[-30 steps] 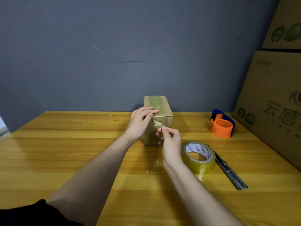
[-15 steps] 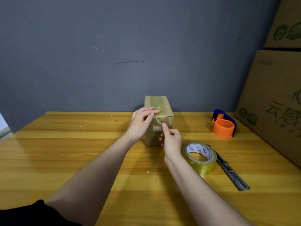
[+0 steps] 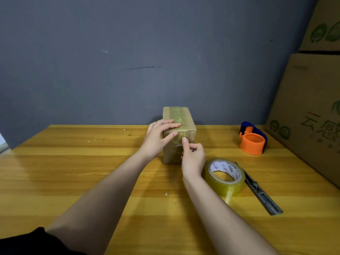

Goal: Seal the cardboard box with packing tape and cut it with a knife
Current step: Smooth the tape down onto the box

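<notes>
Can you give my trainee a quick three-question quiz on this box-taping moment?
1. True or false: the utility knife is in the right hand.
2. Which lies nearer the small cardboard box: (A) the tape roll or (B) the orange dispenser?
3. Where is the left hand?

Key
1. False: the knife lies on the table, right of the tape roll.
2. A.
3. On the box's near top edge, its fingers flat over the tape strip.
</notes>
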Motion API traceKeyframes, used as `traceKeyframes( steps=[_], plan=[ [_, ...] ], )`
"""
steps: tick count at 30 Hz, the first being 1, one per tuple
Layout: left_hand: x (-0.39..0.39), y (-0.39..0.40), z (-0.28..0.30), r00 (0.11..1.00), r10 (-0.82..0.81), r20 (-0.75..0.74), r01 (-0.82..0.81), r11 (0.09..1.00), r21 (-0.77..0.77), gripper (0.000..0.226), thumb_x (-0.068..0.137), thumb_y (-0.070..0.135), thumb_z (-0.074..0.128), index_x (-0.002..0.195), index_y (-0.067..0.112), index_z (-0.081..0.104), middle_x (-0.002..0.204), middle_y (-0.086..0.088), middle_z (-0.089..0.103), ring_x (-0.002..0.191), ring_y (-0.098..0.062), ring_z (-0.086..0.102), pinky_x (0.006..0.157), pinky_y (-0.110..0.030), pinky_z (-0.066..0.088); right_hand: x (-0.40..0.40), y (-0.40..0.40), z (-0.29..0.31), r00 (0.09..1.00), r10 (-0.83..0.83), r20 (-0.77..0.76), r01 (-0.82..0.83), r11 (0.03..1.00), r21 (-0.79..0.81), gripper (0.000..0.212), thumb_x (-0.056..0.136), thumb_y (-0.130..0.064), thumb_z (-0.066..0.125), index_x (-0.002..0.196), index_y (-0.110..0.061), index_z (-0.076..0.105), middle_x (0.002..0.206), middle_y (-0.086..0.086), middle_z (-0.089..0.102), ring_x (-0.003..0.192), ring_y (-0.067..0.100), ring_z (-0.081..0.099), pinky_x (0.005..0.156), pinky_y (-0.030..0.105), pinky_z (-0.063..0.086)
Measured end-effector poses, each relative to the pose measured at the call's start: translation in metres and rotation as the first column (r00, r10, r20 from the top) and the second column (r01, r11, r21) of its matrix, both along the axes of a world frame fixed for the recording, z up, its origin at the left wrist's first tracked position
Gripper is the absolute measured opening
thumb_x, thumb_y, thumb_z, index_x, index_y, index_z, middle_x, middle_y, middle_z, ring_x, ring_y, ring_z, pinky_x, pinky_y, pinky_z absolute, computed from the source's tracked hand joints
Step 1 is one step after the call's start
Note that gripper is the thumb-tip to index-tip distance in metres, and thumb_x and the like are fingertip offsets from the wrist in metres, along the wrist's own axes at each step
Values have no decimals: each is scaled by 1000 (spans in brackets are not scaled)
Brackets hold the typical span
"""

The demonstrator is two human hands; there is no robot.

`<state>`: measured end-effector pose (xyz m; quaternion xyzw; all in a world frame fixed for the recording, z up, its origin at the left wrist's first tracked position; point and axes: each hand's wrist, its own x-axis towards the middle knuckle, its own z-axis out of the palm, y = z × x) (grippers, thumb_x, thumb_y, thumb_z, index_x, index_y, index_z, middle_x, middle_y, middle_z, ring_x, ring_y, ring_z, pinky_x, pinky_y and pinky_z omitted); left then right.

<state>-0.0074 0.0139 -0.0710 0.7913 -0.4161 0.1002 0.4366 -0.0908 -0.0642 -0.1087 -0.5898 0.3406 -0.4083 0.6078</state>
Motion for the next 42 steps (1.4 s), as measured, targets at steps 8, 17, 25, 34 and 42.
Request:
traceKeyframes(
  steps=[8, 17, 25, 34, 42],
  plan=[
    [1, 5, 2, 999, -20, 37, 18, 998, 57, 38, 88, 27, 64, 125, 37, 58, 138, 12, 49, 131, -14, 32, 104, -21, 16, -1, -3, 2, 996, -52, -66, 48, 996, -71, 31, 81, -48, 65, 66, -24, 51, 74, -1, 67, 76, 26, 65, 73, 42, 53],
    [-2, 9, 4, 995, -11, 95, -3, 989, 148, 55, 83, 22, 70, 132, 36, 51, 143, 11, 44, 134, -16, 29, 111, -29, 22, -6, -3, 2, 995, -32, -93, 21, 993, -118, 33, 79, -47, 68, 68, -27, 43, 67, -8, 61, 72, 28, 67, 72, 46, 54],
    [-4, 7, 1, 995, -11, 104, -6, 986, 168, 61, 79, 17, 68, 133, 35, 48, 144, 8, 41, 137, -17, 27, 114, -30, 19, -13, 12, 12, 999, -43, 22, 44, 998, -36, 18, 84, -6, 56, 89, -13, 41, 66, -7, 48, 64, 21, 50, 67, 31, 38],
    [-11, -10, -2, 992, -8, -130, -5, 996, -93, 24, 89, 22, 63, 113, 23, 62, 131, -1, 50, 131, -14, 38, 117, -33, 21, -5, -38, 39, 972, 147, -184, -226, 796, -561, 45, 88, -38, 60, 131, -32, 51, 149, 0, 30, 136, 17, 29, 110, 33, 28],
    [-13, -4, -2, 992, -15, -128, 5, 996, -84, 32, 88, 19, 64, 120, 19, 62, 137, -1, 48, 125, -3, 40, 102, -12, 25, -4, -56, 35, 882, 272, -384, -460, 676, -576, 40, 90, -46, 52, 129, -39, 53, 145, -2, 46, 141, 13, 31, 110, 31, 26]
  ],
)
